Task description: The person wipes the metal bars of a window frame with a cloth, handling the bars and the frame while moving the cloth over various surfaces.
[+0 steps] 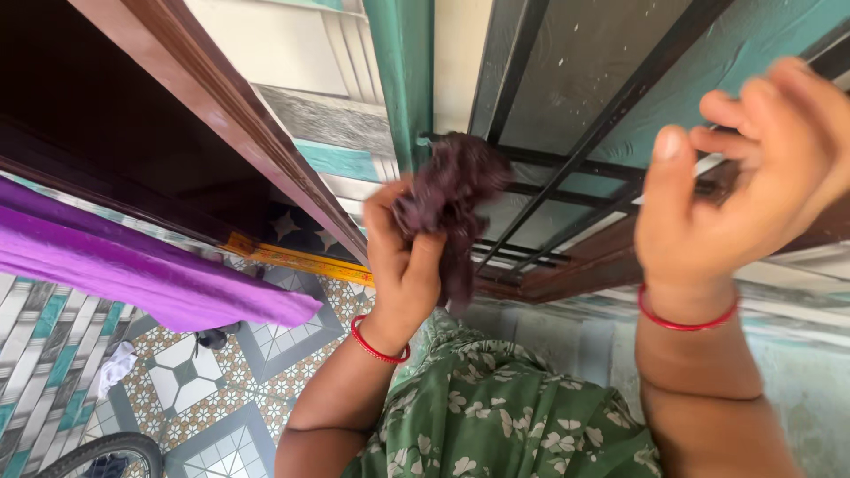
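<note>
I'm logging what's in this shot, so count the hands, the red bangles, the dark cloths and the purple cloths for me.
Hands: 2, left hand and right hand
Red bangles: 2, left bangle and right bangle
Dark crumpled cloth: 1
Purple cloth: 1
Total: 6

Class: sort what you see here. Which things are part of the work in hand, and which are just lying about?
In hand:
left hand
dark purple cloth
black window bars
right hand

Lying about:
purple fabric
white rag
bicycle tyre
</note>
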